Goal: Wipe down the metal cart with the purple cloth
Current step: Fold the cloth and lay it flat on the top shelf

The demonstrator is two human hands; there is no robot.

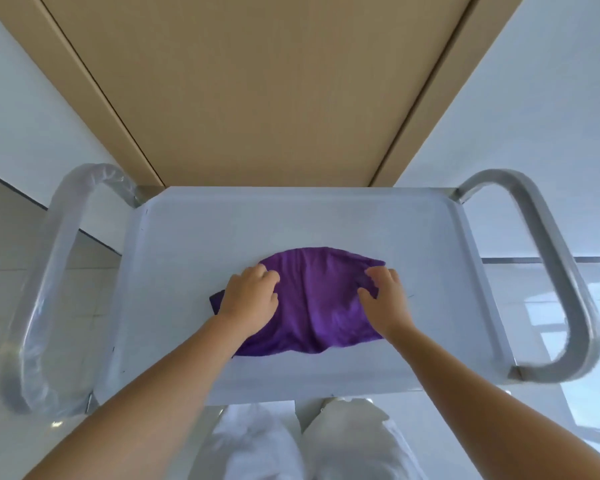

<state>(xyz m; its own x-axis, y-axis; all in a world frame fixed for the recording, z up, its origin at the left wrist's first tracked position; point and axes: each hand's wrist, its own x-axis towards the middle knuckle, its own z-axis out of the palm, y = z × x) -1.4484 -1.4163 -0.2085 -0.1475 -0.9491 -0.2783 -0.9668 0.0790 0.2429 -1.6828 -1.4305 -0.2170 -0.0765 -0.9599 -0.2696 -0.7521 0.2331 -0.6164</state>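
The purple cloth (321, 303) lies spread and rumpled on the top tray of the metal cart (194, 237), near the tray's middle and front. My left hand (252, 294) lies on the cloth's left part, its fingers curled into the fabric. My right hand (383, 294) sits on the cloth's right part, fingers bent and bunching the fabric near its far right corner. A dark corner of the cloth sticks out left of my left wrist.
The cart has a plastic-wrapped handle (45, 282) on the left and a bare metal handle (555, 268) on the right. A tan wooden door (267, 88) stands right behind the cart. My white-trousered knees (302, 441) are at the cart's front edge.
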